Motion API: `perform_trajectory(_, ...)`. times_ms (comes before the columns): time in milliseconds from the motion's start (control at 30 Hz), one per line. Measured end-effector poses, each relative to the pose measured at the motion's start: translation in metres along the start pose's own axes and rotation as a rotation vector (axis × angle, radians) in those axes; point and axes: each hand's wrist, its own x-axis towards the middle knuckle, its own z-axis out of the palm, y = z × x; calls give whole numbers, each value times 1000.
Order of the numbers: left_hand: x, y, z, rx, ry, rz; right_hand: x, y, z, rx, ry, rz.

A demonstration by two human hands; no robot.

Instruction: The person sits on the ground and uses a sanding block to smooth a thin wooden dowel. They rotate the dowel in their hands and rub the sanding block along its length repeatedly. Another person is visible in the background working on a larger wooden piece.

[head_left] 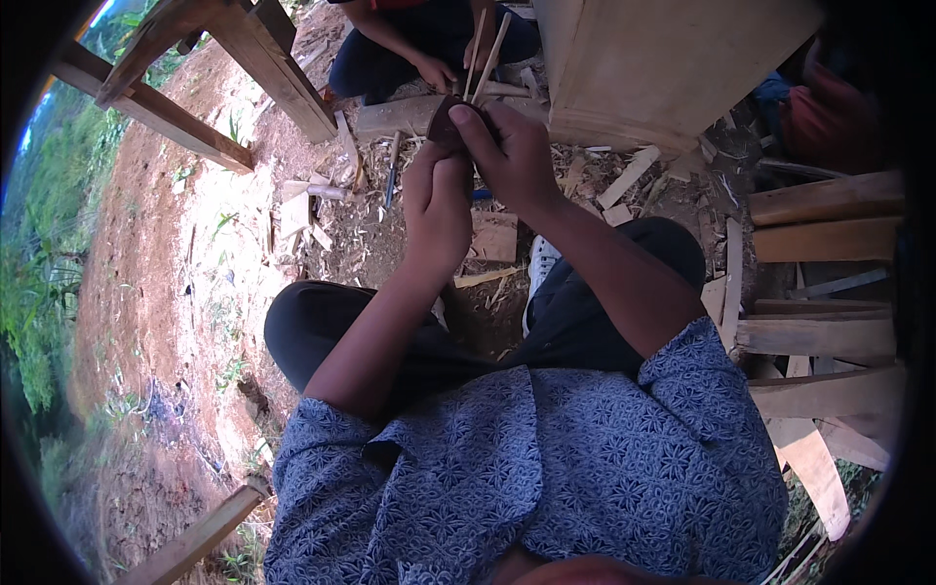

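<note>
Both my hands are close together in front of me, above the ground between my bent knees. My right hand [515,156] is closed, its thumb pressed on a dark brown flat piece [444,121] that looks like folded sandpaper. Just below it, my left hand [436,185] is closed in a fist against the right one; its fingertips are hidden. Two thin pale wooden sticks [493,53] rise beyond the hands, their lower ends running in behind the brown piece. How the fingers grip the sticks is partly hidden.
Another person's hand [436,73] is just beyond the sticks. A narrow dark-handled tool [392,174] lies among shavings at left. A large wooden panel [663,68] stands at far right, stacked timber [824,336] at right, and a wooden frame [263,68] at far left.
</note>
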Motion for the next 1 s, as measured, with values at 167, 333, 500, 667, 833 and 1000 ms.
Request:
perform_trajectory(167,2,2,7,27,-22,68,27,6,-8,165,162,182)
perform_trajectory(333,-4,12,3,-76,-76,-23,31,15,-6,187,137,203)
perform_trajectory(500,4,3,7,-6,-44,18,0,-10,0,69,145,-62)
perform_trajectory(667,-3,12,2,-41,-244,-75,41,2,-28,182,66,381)
perform_trajectory(833,-3,3,-6,-135,-193,-143,-3,-9,0,102,142,55)
perform_trajectory(1000,4,0,0,62,-236,-5,14,-2,-16,89,33,146)
